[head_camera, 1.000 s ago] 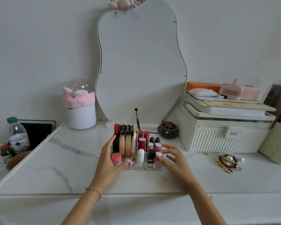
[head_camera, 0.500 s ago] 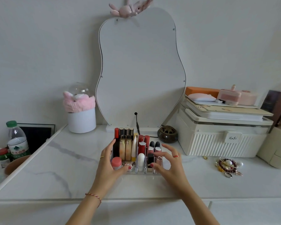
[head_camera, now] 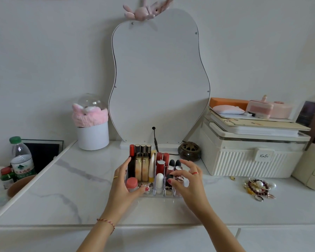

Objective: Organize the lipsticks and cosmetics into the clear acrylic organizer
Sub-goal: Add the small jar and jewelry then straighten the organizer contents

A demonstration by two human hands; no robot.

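Note:
The clear acrylic organizer [head_camera: 158, 195] stands at the middle of the marble tabletop, filled with upright cosmetics. Tall gold-capped bottles [head_camera: 143, 160] fill the back left, red lipsticks [head_camera: 160, 168] the middle, and a white tube [head_camera: 159, 180] and a black lipstick [head_camera: 169, 186] the front. A pink-lidded jar [head_camera: 131, 183] sits front left. My left hand [head_camera: 124, 186] grips the organizer's left side, thumb on its front. My right hand [head_camera: 189, 182] hovers at the right side, with thumb and fingertips pinching the cap of a rose-gold lipstick [head_camera: 179, 178] in the front right slot.
A wavy mirror [head_camera: 160, 79] leans behind the organizer, with a dark incense burner [head_camera: 189, 150] beside it. A white storage box [head_camera: 251, 160] and a jewellery pile [head_camera: 258, 188] are to the right. A white pot [head_camera: 92, 135] and a water bottle [head_camera: 22, 159] are to the left.
My right hand rose from resting against the organizer's right side and closed its fingertips on the rose-gold lipstick. My left hand stays on the left side.

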